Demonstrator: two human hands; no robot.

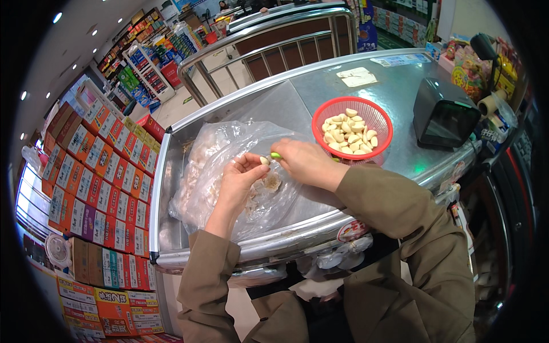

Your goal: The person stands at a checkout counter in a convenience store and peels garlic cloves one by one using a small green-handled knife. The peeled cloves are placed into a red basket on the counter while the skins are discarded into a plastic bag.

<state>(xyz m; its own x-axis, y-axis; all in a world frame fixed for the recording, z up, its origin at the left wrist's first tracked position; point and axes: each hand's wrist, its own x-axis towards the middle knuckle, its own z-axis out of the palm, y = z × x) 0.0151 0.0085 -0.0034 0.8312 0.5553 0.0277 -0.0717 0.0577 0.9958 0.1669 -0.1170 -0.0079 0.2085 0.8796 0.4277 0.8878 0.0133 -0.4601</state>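
Observation:
Between the thumb and fingers of my left hand (pixel 243 173) is a pale garlic clove (pixel 264 160). My right hand (pixel 302 160) is closed around the green handle of a small tool, probably a paring knife (pixel 276 155), whose blade is too small to make out; it is close to the clove. Both hands are above a clear plastic bag (pixel 233 141) that lies on the metal counter and holds garlic skins and pieces. A round dry garlic root end (pixel 272 182) lies below the hands. Behind my right hand, a red plastic basket (pixel 388 124) holds many peeled garlic cloves (pixel 351 133).
A dark scanner (pixel 446 113) stands on the counter (pixel 403 81) at the right, beside packaged snacks (pixel 469 73) and a tape roll (pixel 491 103). A metal railing (pixel 266 38) runs beyond the counter. Stacked cartons (pixel 103 171) stand at the left. Part of a person is visible far back.

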